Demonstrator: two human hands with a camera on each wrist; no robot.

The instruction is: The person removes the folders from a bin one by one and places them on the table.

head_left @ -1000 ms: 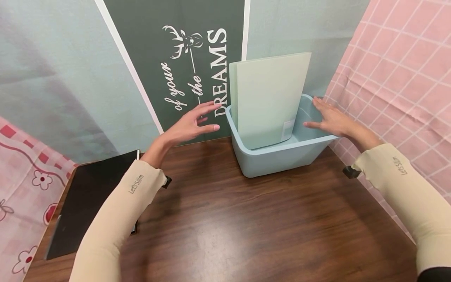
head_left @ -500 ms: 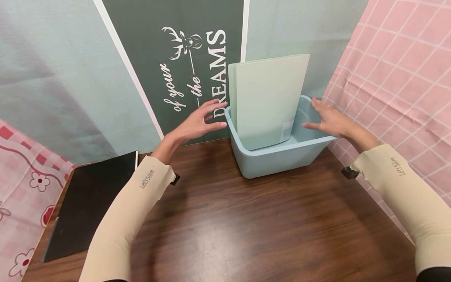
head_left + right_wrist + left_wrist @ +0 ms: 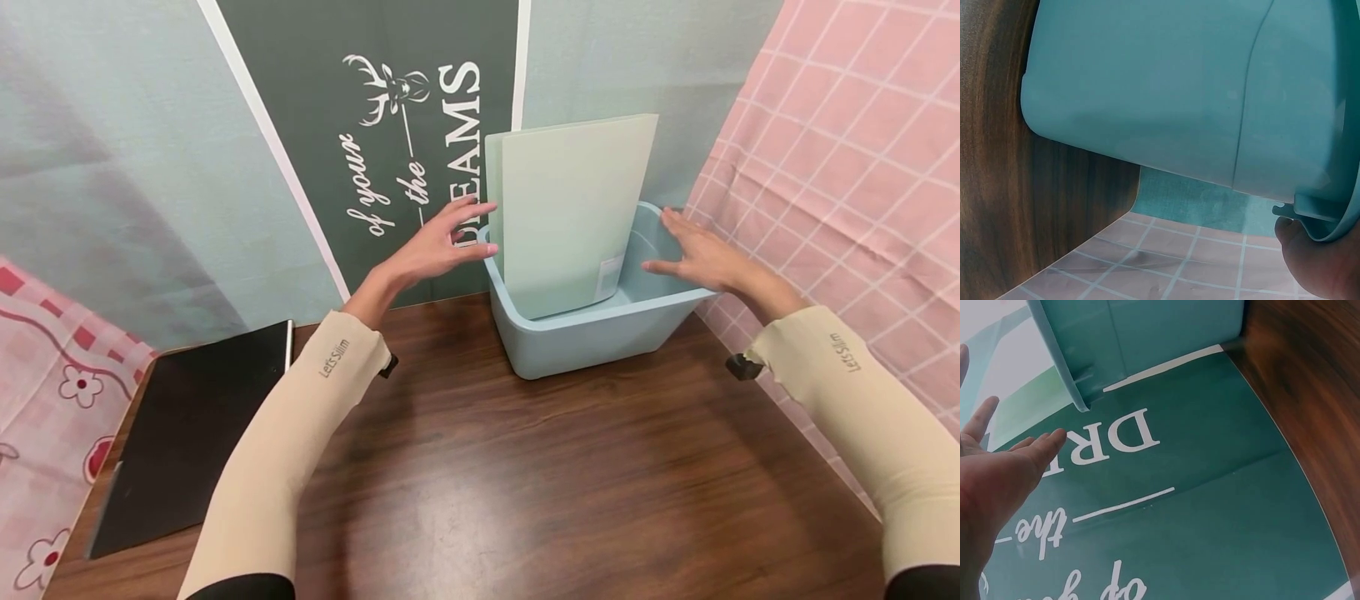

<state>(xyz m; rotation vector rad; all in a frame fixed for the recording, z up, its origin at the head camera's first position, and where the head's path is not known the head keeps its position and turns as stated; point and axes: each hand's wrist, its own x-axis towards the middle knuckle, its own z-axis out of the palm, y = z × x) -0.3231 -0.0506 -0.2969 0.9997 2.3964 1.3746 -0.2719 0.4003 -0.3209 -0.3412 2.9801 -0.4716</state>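
A light blue plastic bin [image 3: 592,342] stands on the table at the back right. Inside it a pale green folder [image 3: 573,208] stands upright, leaning, with a small white label low on its front. My right hand [image 3: 705,250] holds the bin's right rim, thumb over the inside; the right wrist view shows a fingertip hooked under the rim. By the left rim is my left hand [image 3: 435,244], fingers spread and thumb apart, its fingertips overlapping the folder's left edge in the head view. In the left wrist view those fingers [image 3: 1047,447] show below the bin's corner.
A flat black panel [image 3: 195,425] with a light edge lies at the table's left. Behind the table hangs a grey-green cloth [image 3: 390,167] with white lettering. A pink checked cloth [image 3: 855,167] borders the right side, close to the right hand. Brown wooden table [image 3: 540,483] extends in front.
My left hand has moved right and slightly up, from beside the bin to its left rim. The right hand stays at the right rim, and the bin and folder look unmoved.
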